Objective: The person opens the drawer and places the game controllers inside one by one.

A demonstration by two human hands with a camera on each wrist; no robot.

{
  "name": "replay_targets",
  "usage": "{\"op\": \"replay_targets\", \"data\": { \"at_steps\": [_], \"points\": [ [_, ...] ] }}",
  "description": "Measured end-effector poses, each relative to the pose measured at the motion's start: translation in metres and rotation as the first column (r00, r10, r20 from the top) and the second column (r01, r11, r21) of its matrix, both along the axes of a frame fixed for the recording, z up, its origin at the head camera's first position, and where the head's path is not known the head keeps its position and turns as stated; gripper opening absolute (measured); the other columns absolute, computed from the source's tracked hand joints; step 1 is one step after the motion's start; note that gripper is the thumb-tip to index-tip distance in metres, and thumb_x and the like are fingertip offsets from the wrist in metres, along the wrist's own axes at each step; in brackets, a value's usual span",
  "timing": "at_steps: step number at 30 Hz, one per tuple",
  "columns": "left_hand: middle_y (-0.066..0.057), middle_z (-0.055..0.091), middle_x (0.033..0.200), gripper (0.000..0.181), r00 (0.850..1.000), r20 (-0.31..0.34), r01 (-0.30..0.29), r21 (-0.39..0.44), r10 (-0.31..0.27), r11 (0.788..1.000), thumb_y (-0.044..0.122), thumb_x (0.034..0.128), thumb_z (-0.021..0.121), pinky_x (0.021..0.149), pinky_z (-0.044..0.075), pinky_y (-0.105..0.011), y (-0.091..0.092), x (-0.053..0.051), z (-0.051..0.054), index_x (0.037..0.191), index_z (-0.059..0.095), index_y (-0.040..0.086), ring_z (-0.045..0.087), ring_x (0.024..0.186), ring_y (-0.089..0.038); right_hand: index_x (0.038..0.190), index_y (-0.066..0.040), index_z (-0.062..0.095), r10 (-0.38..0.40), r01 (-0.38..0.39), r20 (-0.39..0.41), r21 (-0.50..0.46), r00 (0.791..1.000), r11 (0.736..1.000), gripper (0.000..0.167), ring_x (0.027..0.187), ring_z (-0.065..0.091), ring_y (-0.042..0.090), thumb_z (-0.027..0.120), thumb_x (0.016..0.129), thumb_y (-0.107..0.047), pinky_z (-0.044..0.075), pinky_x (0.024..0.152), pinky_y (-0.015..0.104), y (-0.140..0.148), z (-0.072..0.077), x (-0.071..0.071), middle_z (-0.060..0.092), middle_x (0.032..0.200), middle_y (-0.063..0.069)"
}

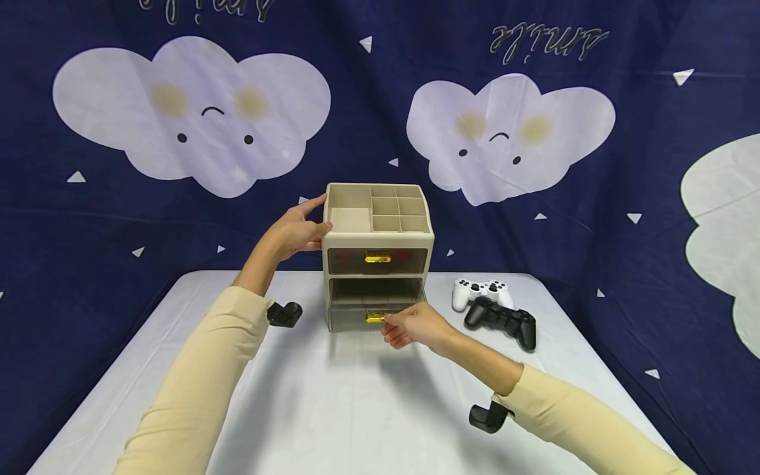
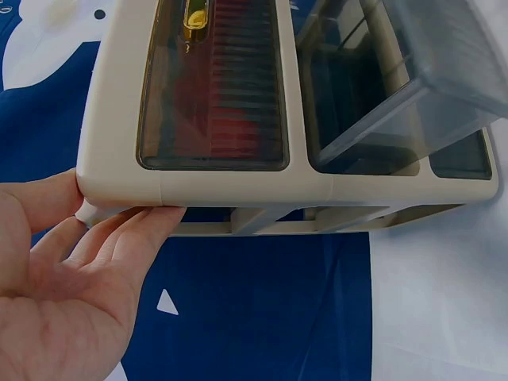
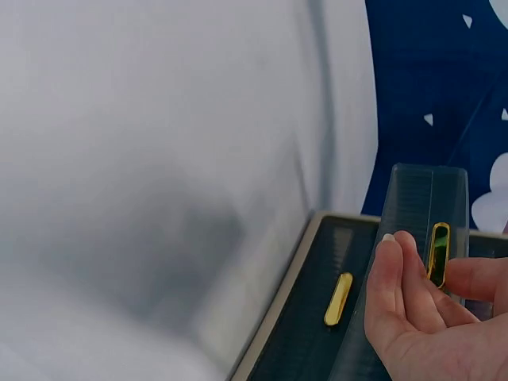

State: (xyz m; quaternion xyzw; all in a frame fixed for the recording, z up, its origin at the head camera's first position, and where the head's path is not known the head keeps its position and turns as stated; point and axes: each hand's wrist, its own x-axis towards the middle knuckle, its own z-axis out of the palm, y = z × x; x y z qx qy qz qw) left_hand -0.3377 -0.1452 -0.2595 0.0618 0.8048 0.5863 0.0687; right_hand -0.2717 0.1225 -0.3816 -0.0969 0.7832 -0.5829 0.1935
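Note:
A cream desktop drawer organizer [image 1: 379, 241] stands on the white table, its top split into several compartments. Its middle smoky see-through drawer [image 1: 350, 318] is pulled out. My right hand [image 1: 418, 324] pinches that drawer's gold handle [image 3: 439, 254] between thumb and fingers. My left hand [image 1: 295, 231] rests on the organizer's upper left side, thumb at the top edge and fairly straight fingers against the side wall [image 2: 238, 190]. Above, the top drawer [image 1: 350, 262] is closed, with something red dimly visible inside. A lower drawer's gold handle [image 3: 339, 299] shows in the right wrist view.
On the table right of the organizer lie a white game controller [image 1: 469, 293] and a black game controller [image 1: 501, 321], the black one overlapping the white. A dark blue cloth [image 1: 368, 132] with clouds hangs behind the white table [image 1: 332, 409]. Each sleeve carries a black wrist device [image 1: 488, 417].

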Motion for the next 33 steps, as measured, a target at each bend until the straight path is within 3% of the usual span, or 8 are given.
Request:
{"op": "replay_targets", "data": {
  "at_steps": [10, 24, 33],
  "points": [
    [-0.024, 0.039, 0.156, 0.078, 1.0, 0.006, -0.003, 0.017, 0.003, 1.0, 0.007, 0.1049, 0.054, 0.109, 0.049, -0.047, 0.0, 0.0, -0.001, 0.164, 0.011, 0.034, 0.058, 0.129, -0.038, 0.101, 0.015, 0.072, 0.006, -0.006, -0.002, 0.0, 1.0, 1.0, 0.031, 0.068, 0.07, 0.011, 0.058, 0.102, -0.012, 0.064, 0.074, 0.036, 0.0, -0.002, 0.025, 0.074, 0.081, 0.009],
    [-0.023, 0.036, 0.158, 0.078, 1.0, -0.004, 0.001, 0.017, -0.001, 1.0, 0.008, 0.105, 0.054, 0.109, 0.05, -0.047, 0.0, -0.001, -0.001, 0.164, 0.011, 0.034, 0.058, 0.13, -0.038, 0.102, 0.018, 0.07, 0.021, -0.021, -0.017, -0.025, 1.0, 0.999, 0.031, 0.069, 0.069, 0.01, 0.059, 0.1, -0.011, 0.064, 0.072, 0.034, 0.004, -0.005, 0.036, 0.075, 0.085, 0.012],
    [-0.023, 0.034, 0.158, 0.078, 1.0, 0.006, 0.002, 0.02, -0.002, 1.0, 0.008, 0.1051, 0.053, 0.11, 0.049, -0.047, 0.0, -0.002, -0.001, 0.164, 0.01, 0.034, 0.057, 0.13, -0.038, 0.099, 0.014, 0.072, 0.05, -0.05, -0.006, -0.015, 0.999, 0.999, 0.03, 0.07, 0.07, 0.011, 0.057, 0.101, -0.012, 0.064, 0.073, 0.035, 0.007, -0.006, 0.036, 0.075, 0.084, 0.011]
  ]
}}
